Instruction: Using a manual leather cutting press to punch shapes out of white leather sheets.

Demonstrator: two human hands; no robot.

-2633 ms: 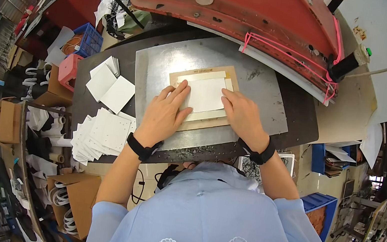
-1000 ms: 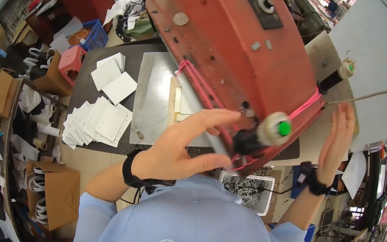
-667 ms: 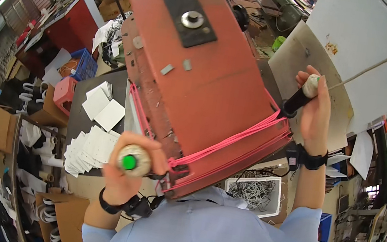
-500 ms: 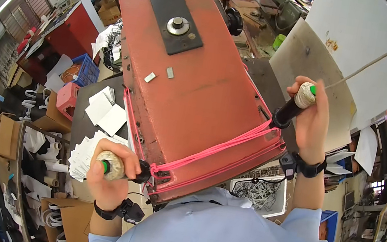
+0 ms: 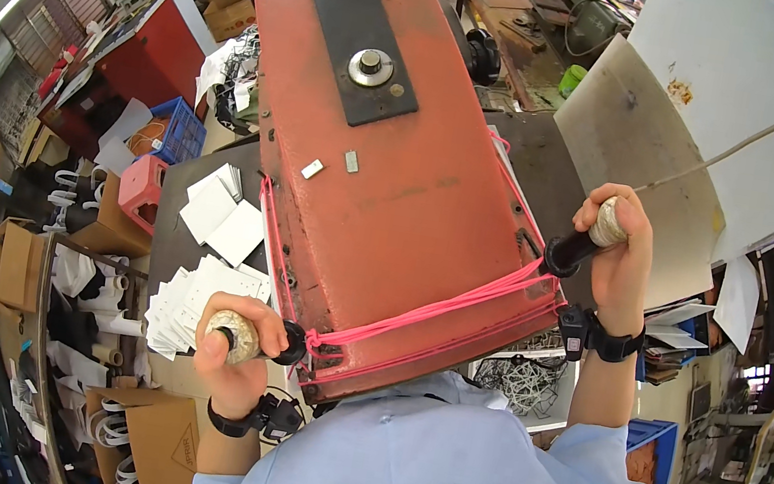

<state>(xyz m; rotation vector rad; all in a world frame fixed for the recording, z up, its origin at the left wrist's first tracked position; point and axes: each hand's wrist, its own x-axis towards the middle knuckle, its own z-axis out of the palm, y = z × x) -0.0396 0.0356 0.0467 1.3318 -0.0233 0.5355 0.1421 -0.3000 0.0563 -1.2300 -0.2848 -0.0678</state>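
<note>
1. The big red press head (image 5: 388,171) has swung over the tabletop (image 5: 172,208). A short while ago it was pushed back, and both hands lay flat on a tan card on a grey plate. Now the red head covers that spot, so the card and plate cannot be seen.
2. The left hand (image 5: 232,354) has moved off the card. It is now curled tight around the left knob (image 5: 229,334) at the near left corner of the red head.
3. The right hand (image 5: 618,253) is also closed tight. It grips the right handle (image 5: 579,242), a dark stick with a round pale end, at the near right corner.
4. With both hands on the handles and the head over the card, it looks like the pressing step is going on now.
5. Pink cord (image 5: 438,306) is wound around the near edge of the red head.
6. On the dark tabletop to the left lie loose white paper pieces (image 5: 196,298) in piles.
7. Farther left are a pink box (image 5: 142,191) and a blue crate (image 5: 172,129).
8. Brown cardboard boxes (image 5: 14,264) stand by the floor on the left. The room is a crowded workshop.
</note>
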